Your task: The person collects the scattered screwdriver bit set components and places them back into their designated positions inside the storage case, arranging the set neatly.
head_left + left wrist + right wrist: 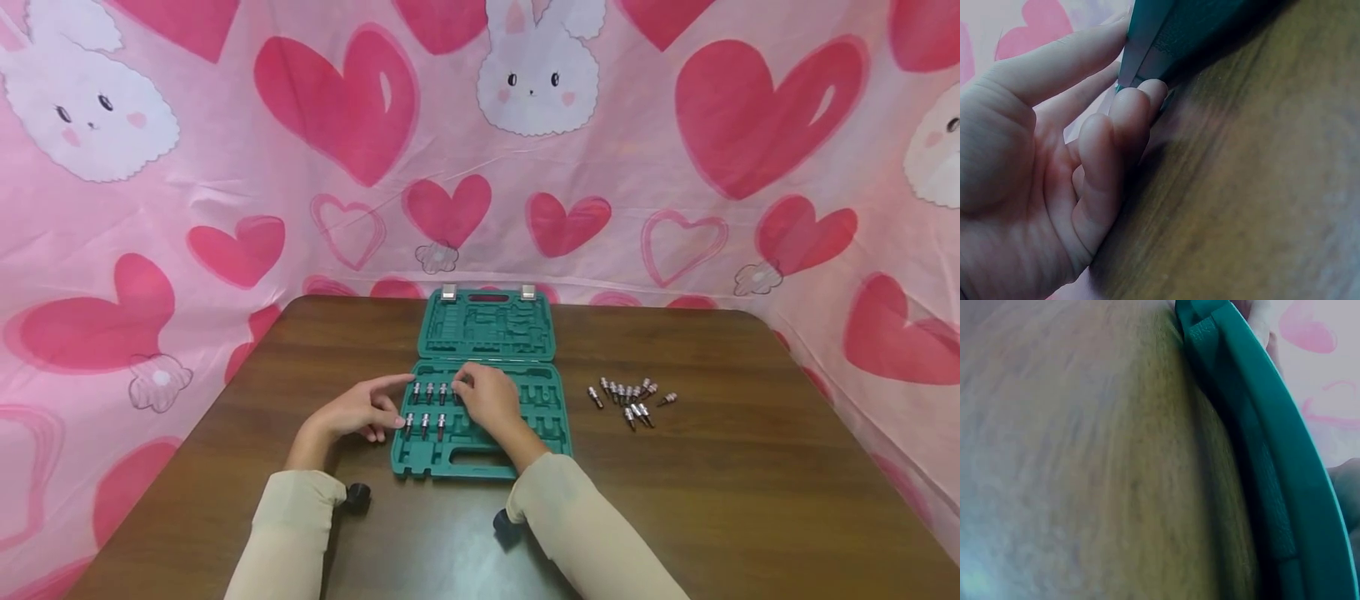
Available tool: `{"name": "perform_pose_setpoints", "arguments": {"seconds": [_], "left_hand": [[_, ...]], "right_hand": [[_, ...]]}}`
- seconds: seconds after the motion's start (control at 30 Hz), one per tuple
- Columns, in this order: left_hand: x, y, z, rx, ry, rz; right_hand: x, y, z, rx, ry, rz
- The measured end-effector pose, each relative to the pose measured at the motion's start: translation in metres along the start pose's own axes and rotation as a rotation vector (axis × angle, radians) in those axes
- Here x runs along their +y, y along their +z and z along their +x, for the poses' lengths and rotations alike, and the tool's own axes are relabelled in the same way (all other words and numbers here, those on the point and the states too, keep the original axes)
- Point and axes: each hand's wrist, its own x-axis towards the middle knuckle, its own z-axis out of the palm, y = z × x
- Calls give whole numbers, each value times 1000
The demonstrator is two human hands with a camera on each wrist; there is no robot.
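A green plastic socket case (483, 472) lies with its lid (486, 329) folded back. Its tray holds two rows of silver-and-dark bit sockets on the left, three in the lower row (425, 427). My right hand (491, 402) reaches over the tray and pinches a bit socket (455, 392) at the upper row, mostly hidden by the fingers. Along the left edge, my left hand (352, 412) touches the case with a straight index finger and thumb, its other fingers loosely bent beside it. In the left wrist view, these fingers (1100, 144) lie against the case's side (1147, 44).
To the right of the case, several loose bit sockets (630, 393) are scattered on the brown wooden table (720, 467). A pink curtain with hearts and rabbits (510, 158) hangs behind and on both sides. Empty moulded slots (536, 396) show right of my right hand.
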Motion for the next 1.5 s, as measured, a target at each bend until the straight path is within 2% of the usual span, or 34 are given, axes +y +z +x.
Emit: {"name": "perform_pose_setpoints", "arguments": {"seconds": [0.43, 0.77, 1.0, 1.5], "left_hand": [[3, -1, -5, 15, -5, -1], [2, 1, -5, -4, -13, 6], [1, 0, -6, -2, -22, 10], [2, 0, -3, -10, 3, 2]], "right_hand": [[-6, 4, 1, 22, 29, -78], [-6, 8, -2, 34, 29, -120], [-5, 9, -4, 45, 13, -108], [-7, 5, -1, 21, 60, -134]]}}
